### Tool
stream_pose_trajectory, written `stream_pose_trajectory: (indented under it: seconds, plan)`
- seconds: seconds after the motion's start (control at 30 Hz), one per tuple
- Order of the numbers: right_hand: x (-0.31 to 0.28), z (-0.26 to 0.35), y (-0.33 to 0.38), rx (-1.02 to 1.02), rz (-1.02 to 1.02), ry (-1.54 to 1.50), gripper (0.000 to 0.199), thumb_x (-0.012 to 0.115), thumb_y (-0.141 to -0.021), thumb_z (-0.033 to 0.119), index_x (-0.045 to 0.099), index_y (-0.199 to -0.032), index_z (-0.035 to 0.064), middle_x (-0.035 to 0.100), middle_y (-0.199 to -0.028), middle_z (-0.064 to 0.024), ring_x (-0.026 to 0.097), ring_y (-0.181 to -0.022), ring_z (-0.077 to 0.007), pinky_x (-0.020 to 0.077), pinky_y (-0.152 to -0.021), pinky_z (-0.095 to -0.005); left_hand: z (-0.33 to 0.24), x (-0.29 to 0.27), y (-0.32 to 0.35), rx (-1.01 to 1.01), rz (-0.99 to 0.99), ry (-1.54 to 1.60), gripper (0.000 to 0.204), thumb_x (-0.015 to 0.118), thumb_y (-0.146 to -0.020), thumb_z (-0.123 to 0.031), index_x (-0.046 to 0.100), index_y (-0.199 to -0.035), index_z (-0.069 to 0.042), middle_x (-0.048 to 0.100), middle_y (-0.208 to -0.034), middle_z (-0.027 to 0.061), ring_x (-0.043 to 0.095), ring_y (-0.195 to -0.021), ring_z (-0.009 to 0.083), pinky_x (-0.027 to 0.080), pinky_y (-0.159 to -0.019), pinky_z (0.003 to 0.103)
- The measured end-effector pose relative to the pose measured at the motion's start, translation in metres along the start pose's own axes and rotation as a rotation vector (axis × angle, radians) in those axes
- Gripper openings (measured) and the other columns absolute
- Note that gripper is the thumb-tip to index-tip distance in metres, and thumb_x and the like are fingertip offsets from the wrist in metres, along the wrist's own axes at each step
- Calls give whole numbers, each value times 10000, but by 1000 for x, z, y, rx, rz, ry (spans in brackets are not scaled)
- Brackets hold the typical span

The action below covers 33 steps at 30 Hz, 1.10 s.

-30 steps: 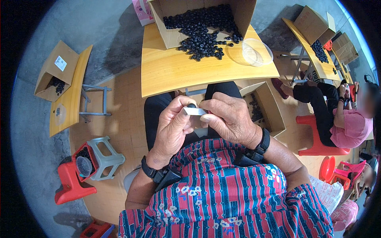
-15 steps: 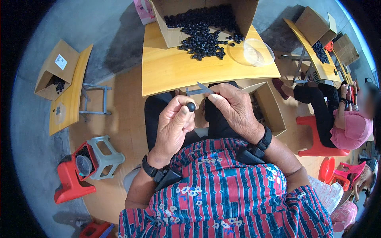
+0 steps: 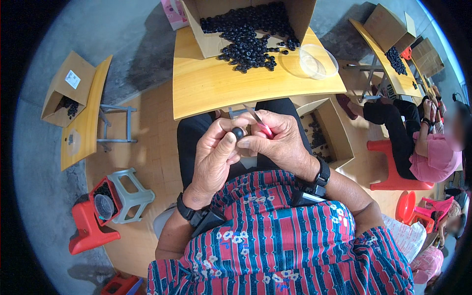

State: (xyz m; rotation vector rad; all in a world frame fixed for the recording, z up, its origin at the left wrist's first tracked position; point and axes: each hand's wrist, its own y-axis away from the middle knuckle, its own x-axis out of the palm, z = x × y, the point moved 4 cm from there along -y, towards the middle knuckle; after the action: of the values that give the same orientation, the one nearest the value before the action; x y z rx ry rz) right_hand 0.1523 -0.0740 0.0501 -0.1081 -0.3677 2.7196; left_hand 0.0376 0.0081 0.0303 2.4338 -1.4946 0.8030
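Between the thumb and forefinger of my left hand [image 3: 216, 150] is a small, round black piece [image 3: 238, 133], its smooth domed side showing. My right hand [image 3: 282, 145] grips a small knife [image 3: 266, 130] with a red handle, its narrow blade slanting up and away to the left. The right thumb reaches over beside the black piece; whether it touches it I cannot tell. Both hands are above my lap, just short of the yellow table [image 3: 216, 93]. Many similar black pieces [image 3: 248, 49], some with a hole in the middle, spill from a cardboard box [image 3: 305, 17] lying on its side.
A clear plastic bowl [image 3: 318, 61] lies at the table's right. Below it, an open carton [image 3: 339, 132] on the floor holds more black pieces. Left are another table [image 3: 93, 108], a grey stool [image 3: 130, 191] and a red container [image 3: 115, 189]. A person in pink [image 3: 435, 157] sits to the right.
My right hand has come left and lower, its thumb now beside the black piece. The knife has turned, and its red handle shows. My left hand stays nearly in place.
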Motion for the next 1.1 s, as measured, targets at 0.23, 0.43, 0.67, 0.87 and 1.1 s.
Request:
stream_pose_trajectory:
  seconds: [0.23, 0.43, 0.67, 0.87, 1.1]
  plan:
    - [-2, 1, 0, -52, -55, -2, 303, 764, -762, 85, 701, -1058, 77, 555, -694, 28, 469, -644, -30, 406, -561, -211, 5, -3, 0, -29, 34, 97, 231, 535, -972, -270, 540, -1105, -82, 515, -891, -36, 384, -645, 5, 333, -529, 147]
    - [-6, 14, 1, -296, -85, 324, 296, 745, -775, 94, 704, -1068, 98, 627, -735, -59, 554, -618, -116, 439, -562, -247, 13, -3, 2, -77, -20, 219, 215, 516, -981, -264, 538, -1111, -94, 507, -852, -39, 391, -653, 12, 329, -542, 146]
    - [-7, 14, 3, -397, -118, 466, 347, 750, -688, 38, 711, -1029, 98, 593, -688, -61, 559, -589, -178, 450, -527, -281, 19, 0, 2, -75, -5, 288, 195, 492, -991, -242, 539, -1115, -98, 491, -823, -56, 389, -647, 18, 319, -531, 159]
    - [-7, 16, 1, -423, -100, 455, 299, 746, -667, 11, 708, -957, 75, 601, -691, -61, 567, -594, -171, 454, -528, -283, 15, 8, 0, -122, -99, 300, 228, 507, -983, -317, 553, -1062, -108, 387, -694, -73, 357, -621, 25, 396, -591, 197]
    - [-8, 2, 0, -197, -172, 204, 288, 738, -736, 45, 690, -1019, 61, 659, -794, -90, 586, -635, -177, 481, -597, -273, 19, 0, -6, -120, -104, 260, 235, 482, -992, -307, 533, -1091, -100, 471, -800, -45, 421, -653, 34, 416, -581, 208]
